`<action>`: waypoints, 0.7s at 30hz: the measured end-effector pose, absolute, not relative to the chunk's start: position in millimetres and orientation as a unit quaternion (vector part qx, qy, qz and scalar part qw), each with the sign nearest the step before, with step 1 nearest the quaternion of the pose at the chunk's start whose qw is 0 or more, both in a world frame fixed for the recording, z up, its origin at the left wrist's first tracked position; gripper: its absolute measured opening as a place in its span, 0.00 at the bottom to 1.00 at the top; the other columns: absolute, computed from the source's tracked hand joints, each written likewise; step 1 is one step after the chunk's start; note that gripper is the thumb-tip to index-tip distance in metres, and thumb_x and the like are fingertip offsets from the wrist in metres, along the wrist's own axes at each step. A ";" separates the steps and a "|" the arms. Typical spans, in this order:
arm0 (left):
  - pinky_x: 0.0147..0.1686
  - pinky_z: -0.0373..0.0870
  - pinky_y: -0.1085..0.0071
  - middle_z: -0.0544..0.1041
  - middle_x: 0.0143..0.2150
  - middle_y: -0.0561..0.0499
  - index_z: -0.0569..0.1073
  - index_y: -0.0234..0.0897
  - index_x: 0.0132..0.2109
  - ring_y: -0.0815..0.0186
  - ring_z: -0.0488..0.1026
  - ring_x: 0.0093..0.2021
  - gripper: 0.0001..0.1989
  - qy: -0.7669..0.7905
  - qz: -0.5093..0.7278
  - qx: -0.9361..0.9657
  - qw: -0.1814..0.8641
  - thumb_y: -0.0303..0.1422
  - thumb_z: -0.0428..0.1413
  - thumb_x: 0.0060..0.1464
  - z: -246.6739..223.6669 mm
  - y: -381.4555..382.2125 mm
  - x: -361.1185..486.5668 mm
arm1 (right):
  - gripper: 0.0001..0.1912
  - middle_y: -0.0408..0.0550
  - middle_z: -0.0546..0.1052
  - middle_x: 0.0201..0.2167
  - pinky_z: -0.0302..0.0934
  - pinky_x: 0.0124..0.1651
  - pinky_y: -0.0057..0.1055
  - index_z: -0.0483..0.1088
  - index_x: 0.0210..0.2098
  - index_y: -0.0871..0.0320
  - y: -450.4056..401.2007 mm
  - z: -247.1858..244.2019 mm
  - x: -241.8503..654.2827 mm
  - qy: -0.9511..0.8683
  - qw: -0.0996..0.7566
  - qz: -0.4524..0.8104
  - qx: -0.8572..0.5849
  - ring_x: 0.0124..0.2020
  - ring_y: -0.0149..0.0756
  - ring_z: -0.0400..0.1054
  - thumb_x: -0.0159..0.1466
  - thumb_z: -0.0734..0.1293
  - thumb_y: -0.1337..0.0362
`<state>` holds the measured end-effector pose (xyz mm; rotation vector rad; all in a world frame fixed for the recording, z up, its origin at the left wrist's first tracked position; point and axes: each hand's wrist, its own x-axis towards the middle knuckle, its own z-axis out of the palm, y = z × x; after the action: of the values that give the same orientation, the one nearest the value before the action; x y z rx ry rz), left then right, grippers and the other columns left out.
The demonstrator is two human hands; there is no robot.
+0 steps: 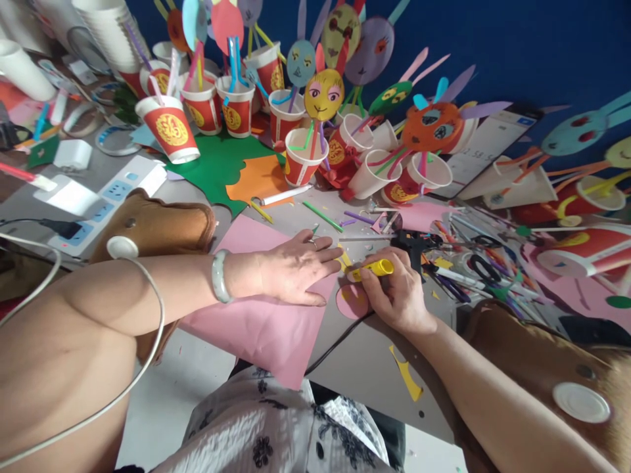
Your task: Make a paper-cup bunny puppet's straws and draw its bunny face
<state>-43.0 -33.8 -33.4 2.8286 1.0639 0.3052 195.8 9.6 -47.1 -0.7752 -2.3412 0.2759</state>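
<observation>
My left hand (303, 268) lies flat with its fingers spread on a large pink paper sheet (276, 335), its fingertips reaching past the sheet's right edge. In my right hand (401, 295) is a thick yellow tube, like a marker (379, 268), pinched between thumb and fingers and tilted down to the left. Just below its lower end, a small pink paper disc (352, 301) with faint yellowish marks lies on the table. A thin yellow paper strip (345, 256) rests between my hands. Behind my right hand is a black glue gun (411, 243).
Cups with paper-faced straw figures (305, 154) line the back. Green paper (217, 167) and orange paper (261, 176) lie before them. Scissors (480, 268) and scraps crowd the right. A power strip (113, 197) stands left; a white cable (160, 315) crosses my left arm. Brown cushions flank both arms.
</observation>
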 end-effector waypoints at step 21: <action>0.56 0.59 0.53 0.70 0.62 0.36 0.67 0.32 0.59 0.48 0.63 0.60 0.28 0.350 0.096 0.931 0.046 0.46 0.58 0.60 -32.8 -33.9 -42.7 | 0.03 0.48 0.77 0.30 0.69 0.42 0.46 0.68 0.36 0.50 10.1 -50.4 198.2 -0.887 0.311 0.109 -0.323 0.36 0.46 0.72 0.66 0.66 0.59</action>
<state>-42.7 -33.9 -32.8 2.8417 1.0682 0.2925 198.2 10.1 -50.4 -0.8536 -2.3424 0.2876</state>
